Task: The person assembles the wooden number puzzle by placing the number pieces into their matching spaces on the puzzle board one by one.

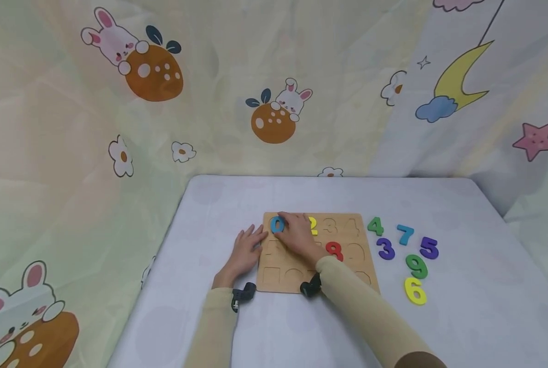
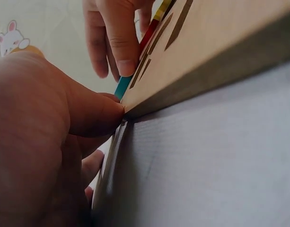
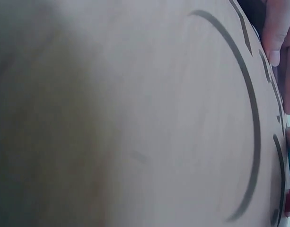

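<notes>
**A:** Any containers on the white-covered table [image 1: 173, 306]?

**B:** One: a flat wooden number-puzzle board [image 1: 283, 259], with shaped recesses cut into its face.

**A:** And on it?

**B:** At the far left corner, the blue 0 [image 1: 272, 225]. Farther along the same row, the yellow 2 [image 1: 314, 232], partly covered by the right hand [image 1: 297, 235]. One row nearer, the red 8 [image 1: 334, 250]. In the left wrist view, also a red edge [image 2: 148, 38] between blue and yellow; cannot tell of which piece.

**A:** Bare outlines?

**B:** Plainly, a 3 outline [image 1: 330, 225] and a 4 outline [image 1: 351, 227] in the far row, plus a square outline [image 1: 271, 275] in the near row.

**A:** Loose beside the board, how many?

**B:** Six, all to the right: two green, the 4 [image 1: 378, 227] and the 9 [image 1: 420, 267]; two purple, the 3 [image 1: 387, 249] and the 5 [image 1: 429, 248]; one blue 7 [image 1: 407, 232]; one yellow 6 [image 1: 411, 289].

**A:** With the hands, what?

**B:** On the right, pinching the 0 between thumb and fingers, over the corner recess; cannot tell whether fully seated. On the left hand [image 1: 245, 250], spread-fingered, touching the board's left edge, near the 0 but apart from the other hand.
</notes>
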The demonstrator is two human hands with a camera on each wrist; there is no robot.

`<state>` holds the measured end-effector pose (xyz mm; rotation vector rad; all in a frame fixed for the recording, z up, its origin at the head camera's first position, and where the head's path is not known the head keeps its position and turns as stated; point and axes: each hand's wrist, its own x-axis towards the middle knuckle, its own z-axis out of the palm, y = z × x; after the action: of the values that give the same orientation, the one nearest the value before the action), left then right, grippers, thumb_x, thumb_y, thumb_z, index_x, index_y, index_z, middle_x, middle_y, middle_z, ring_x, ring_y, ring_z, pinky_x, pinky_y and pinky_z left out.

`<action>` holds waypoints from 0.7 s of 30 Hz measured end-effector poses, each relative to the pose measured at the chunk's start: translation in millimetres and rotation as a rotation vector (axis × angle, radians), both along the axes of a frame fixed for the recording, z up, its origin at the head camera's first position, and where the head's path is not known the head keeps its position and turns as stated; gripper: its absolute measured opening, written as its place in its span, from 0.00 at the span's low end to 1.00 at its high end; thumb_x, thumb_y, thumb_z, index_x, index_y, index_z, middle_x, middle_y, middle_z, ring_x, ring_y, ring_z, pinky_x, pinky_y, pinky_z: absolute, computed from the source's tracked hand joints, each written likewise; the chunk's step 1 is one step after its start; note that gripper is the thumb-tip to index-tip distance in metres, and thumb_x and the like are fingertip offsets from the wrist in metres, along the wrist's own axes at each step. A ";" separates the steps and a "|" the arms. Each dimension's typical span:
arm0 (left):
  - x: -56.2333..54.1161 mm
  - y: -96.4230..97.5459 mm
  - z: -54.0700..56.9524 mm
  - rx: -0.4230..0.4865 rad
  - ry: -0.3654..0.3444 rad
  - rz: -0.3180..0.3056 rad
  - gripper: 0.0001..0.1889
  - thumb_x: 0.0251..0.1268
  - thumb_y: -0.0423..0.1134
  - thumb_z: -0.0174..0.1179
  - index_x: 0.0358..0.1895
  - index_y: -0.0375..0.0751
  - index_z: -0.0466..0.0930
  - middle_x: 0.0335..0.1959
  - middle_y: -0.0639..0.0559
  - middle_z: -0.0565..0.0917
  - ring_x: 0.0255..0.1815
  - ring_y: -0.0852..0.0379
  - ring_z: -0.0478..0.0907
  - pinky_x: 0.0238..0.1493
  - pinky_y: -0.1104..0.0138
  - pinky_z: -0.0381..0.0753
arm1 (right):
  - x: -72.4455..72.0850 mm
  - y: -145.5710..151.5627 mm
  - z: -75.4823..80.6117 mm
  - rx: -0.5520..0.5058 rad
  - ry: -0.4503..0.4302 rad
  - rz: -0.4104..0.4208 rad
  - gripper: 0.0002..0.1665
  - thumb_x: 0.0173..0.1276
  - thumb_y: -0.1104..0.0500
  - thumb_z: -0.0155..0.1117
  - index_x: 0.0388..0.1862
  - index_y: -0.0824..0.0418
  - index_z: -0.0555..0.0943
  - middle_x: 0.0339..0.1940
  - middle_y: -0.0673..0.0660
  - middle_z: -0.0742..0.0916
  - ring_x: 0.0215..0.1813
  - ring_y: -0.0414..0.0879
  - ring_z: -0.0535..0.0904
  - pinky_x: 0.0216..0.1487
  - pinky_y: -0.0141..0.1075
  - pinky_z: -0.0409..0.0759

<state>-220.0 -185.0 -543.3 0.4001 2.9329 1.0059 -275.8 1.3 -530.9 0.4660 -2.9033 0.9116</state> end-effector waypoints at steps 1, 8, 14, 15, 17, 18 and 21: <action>-0.1 0.2 0.3 0.000 0.002 -0.003 0.23 0.71 0.32 0.52 0.68 0.41 0.71 0.75 0.50 0.62 0.79 0.48 0.48 0.78 0.50 0.37 | -0.2 -0.8 0.4 0.005 -0.001 -0.003 0.36 0.61 0.48 0.72 0.68 0.54 0.74 0.64 0.54 0.80 0.67 0.54 0.69 0.75 0.56 0.54; -4.8 1.4 -0.1 -0.021 -0.003 -0.017 0.24 0.71 0.34 0.52 0.69 0.44 0.70 0.75 0.51 0.62 0.79 0.49 0.46 0.78 0.51 0.36 | -2.3 -2.5 0.0 0.024 -0.010 -0.017 0.35 0.62 0.48 0.72 0.68 0.52 0.74 0.64 0.53 0.80 0.66 0.52 0.70 0.72 0.51 0.61; -6.2 0.8 -0.6 -0.025 -0.013 -0.009 0.24 0.71 0.34 0.52 0.69 0.44 0.70 0.76 0.51 0.61 0.79 0.49 0.46 0.78 0.51 0.36 | -1.4 -3.3 0.9 0.008 -0.014 -0.001 0.35 0.63 0.49 0.71 0.69 0.53 0.73 0.64 0.54 0.80 0.66 0.53 0.71 0.70 0.51 0.64; -6.0 0.5 -0.8 -0.023 -0.008 -0.009 0.24 0.71 0.34 0.52 0.69 0.44 0.70 0.76 0.51 0.61 0.79 0.49 0.46 0.78 0.50 0.36 | -1.1 -3.7 1.1 0.009 -0.014 0.000 0.35 0.63 0.49 0.71 0.69 0.53 0.73 0.64 0.54 0.80 0.66 0.53 0.71 0.70 0.51 0.65; -5.1 -0.2 -1.2 -0.018 0.002 -0.011 0.24 0.70 0.35 0.53 0.69 0.43 0.70 0.75 0.50 0.62 0.79 0.48 0.47 0.78 0.50 0.37 | -0.6 -4.4 0.7 0.012 -0.016 -0.005 0.35 0.63 0.49 0.71 0.69 0.53 0.73 0.64 0.54 0.80 0.65 0.53 0.71 0.69 0.51 0.66; -4.4 -0.7 -1.5 -0.011 0.008 -0.013 0.24 0.69 0.35 0.55 0.69 0.43 0.71 0.75 0.49 0.63 0.79 0.47 0.47 0.78 0.49 0.37 | -0.2 -5.0 0.4 0.013 -0.018 -0.007 0.35 0.63 0.49 0.71 0.69 0.53 0.73 0.64 0.54 0.80 0.65 0.53 0.71 0.68 0.50 0.67; -1.6 -2.3 -3.0 -0.009 0.010 -0.015 0.26 0.68 0.39 0.57 0.69 0.42 0.71 0.75 0.49 0.63 0.79 0.47 0.48 0.78 0.49 0.37 | 1.2 -6.2 -1.5 0.014 -0.033 -0.008 0.36 0.63 0.48 0.71 0.69 0.53 0.73 0.64 0.54 0.80 0.64 0.53 0.70 0.67 0.49 0.70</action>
<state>-221.5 -187.4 -546.3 0.4279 2.9369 0.9915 -274.6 -4.8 -532.4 0.4445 -2.9409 0.9070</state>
